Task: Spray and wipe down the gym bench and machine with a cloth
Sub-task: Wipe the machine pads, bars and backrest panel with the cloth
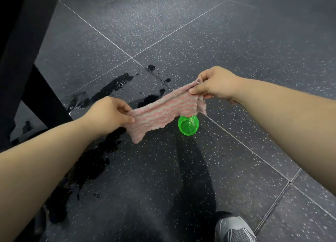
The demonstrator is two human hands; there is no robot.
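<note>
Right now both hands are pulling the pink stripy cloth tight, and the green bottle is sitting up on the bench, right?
Not on the bench: the head view shows the green bottle standing on the speckled floor, below the pink striped cloth. The rest is right: the left hand and right hand pinch it, stretched between them.

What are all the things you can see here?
cloth: one, pink and white stripes, stretched in the air between both hands
spray bottle: one, green, on the floor, partly behind the cloth
wet patches: several, dark, on the floor left of the bottle
floor: dark speckled tiles, all around
frame: one, black, far left
shoe: one, grey, bottom right
left hand: pinches the cloth's left end
right hand: pinches the cloth's right end
</note>
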